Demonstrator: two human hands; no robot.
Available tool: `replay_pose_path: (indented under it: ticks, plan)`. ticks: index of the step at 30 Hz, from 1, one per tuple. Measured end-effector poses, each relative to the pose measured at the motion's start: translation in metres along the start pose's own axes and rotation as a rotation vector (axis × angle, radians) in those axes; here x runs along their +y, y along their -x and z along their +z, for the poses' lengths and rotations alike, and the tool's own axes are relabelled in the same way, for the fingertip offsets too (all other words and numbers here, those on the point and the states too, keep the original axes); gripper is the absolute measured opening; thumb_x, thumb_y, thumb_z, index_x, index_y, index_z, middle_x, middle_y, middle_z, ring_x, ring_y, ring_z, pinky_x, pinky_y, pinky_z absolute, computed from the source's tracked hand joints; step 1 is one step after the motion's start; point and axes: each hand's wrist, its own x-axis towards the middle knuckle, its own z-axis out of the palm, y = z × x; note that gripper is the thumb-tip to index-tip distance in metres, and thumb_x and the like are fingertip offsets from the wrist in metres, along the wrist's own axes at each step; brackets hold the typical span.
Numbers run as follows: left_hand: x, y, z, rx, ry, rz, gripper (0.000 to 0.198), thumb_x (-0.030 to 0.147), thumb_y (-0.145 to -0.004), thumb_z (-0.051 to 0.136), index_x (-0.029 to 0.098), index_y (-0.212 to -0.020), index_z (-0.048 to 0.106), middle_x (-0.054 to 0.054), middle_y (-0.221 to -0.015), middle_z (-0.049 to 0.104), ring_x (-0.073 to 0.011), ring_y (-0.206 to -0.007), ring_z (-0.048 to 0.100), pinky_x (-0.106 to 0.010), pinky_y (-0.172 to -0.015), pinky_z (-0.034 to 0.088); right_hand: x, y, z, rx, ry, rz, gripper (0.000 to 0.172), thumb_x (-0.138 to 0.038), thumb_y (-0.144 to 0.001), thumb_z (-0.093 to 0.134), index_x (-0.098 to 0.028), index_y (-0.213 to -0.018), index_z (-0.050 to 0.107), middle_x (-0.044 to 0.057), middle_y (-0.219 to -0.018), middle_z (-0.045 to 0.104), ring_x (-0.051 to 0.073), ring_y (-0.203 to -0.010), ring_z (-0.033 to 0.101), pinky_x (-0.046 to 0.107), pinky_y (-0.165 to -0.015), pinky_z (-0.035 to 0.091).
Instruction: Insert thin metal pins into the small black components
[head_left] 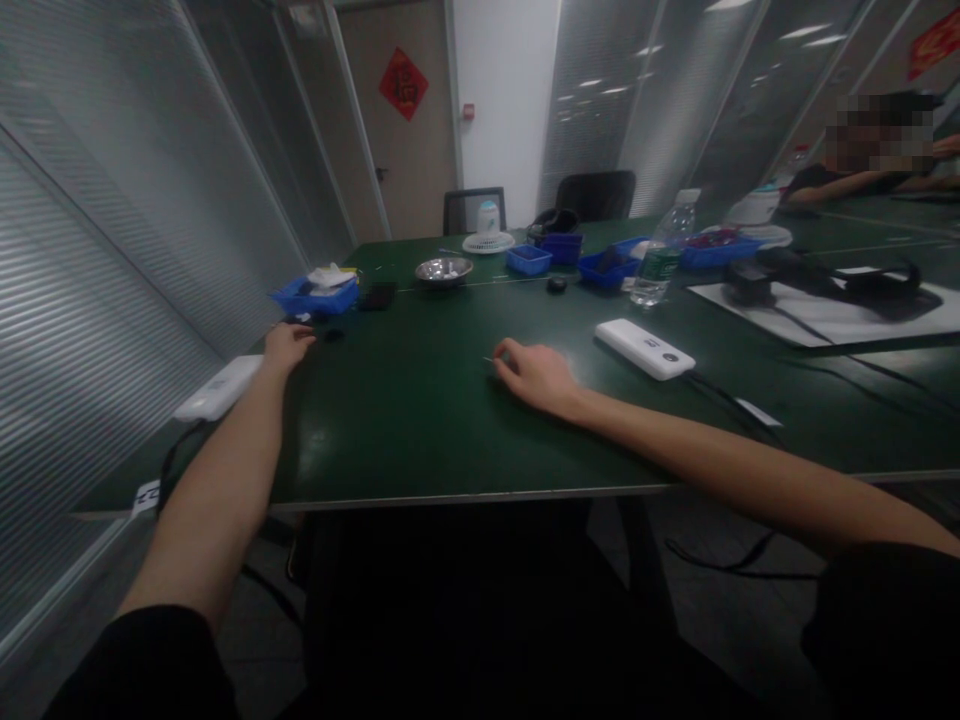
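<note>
My left hand (291,345) is at the left of the green table, its fingers loosely spread beside a small dark item with a white spot (301,318). Another small dark piece (334,336) lies just right of its fingertips. Near the middle of the table, my right hand (536,376) rests with thumb and fingers pinched. From that pinch a thin pale stick (488,359) pokes out to the left; its kind is too small to make out.
A blue basket (315,297) stands beyond my left hand, and a metal bowl (444,272) further back. White power banks (645,348) with cables lie outside each hand. A water bottle (660,255) and blue trays (529,260) stand back right. Another person sits far right.
</note>
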Motion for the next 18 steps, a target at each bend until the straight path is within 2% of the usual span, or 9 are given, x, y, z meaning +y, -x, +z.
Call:
replay_pose_path:
  ticks: [4, 9, 13, 18]
  plan:
    - [0.0, 0.001, 0.0, 0.023, -0.076, -0.033, 0.02, 0.022, -0.086, 0.069, 0.013, -0.1, 0.079, -0.012, -0.097, 0.072, -0.0308, -0.103, 0.067, -0.038, -0.1, 0.049, 0.0, 0.0, 0.0, 0.007, -0.001, -0.004, 0.028, -0.042, -0.106, 0.048, -0.023, -0.121, 0.062, 0.006, -0.092, 0.074, 0.019, -0.074, 0.063, 0.027, -0.06, 0.035]
    - [0.005, 0.005, -0.001, 0.03, -0.047, -0.047, 0.014, 0.015, -0.085, 0.071, 0.008, -0.097, 0.076, -0.01, -0.098, 0.068, -0.0262, -0.101, 0.062, -0.035, -0.098, 0.046, -0.001, 0.0, 0.0, 0.004, -0.011, -0.001, 0.028, -0.042, -0.105, 0.048, -0.024, -0.121, 0.063, 0.005, -0.09, 0.074, 0.019, -0.072, 0.063, 0.027, -0.059, 0.034]
    - [0.01, 0.01, -0.002, 0.073, 0.015, -0.015, 0.018, 0.018, -0.091, 0.069, 0.01, -0.106, 0.073, -0.007, -0.102, 0.069, -0.0213, -0.102, 0.06, -0.031, -0.1, 0.042, 0.0, 0.001, 0.0, 0.011, -0.009, -0.005, 0.028, -0.042, -0.106, 0.047, -0.024, -0.121, 0.063, 0.006, -0.091, 0.074, 0.019, -0.074, 0.063, 0.027, -0.061, 0.036]
    - [0.017, 0.014, -0.007, 0.119, 0.138, -0.032, 0.024, 0.025, -0.093, 0.071, 0.01, -0.112, 0.074, -0.006, -0.108, 0.074, -0.0171, -0.097, 0.063, -0.027, -0.096, 0.045, 0.001, 0.001, 0.0, 0.014, -0.031, -0.011, 0.028, -0.041, -0.106, 0.048, -0.023, -0.12, 0.064, 0.005, -0.09, 0.073, 0.019, -0.074, 0.063, 0.028, -0.062, 0.038]
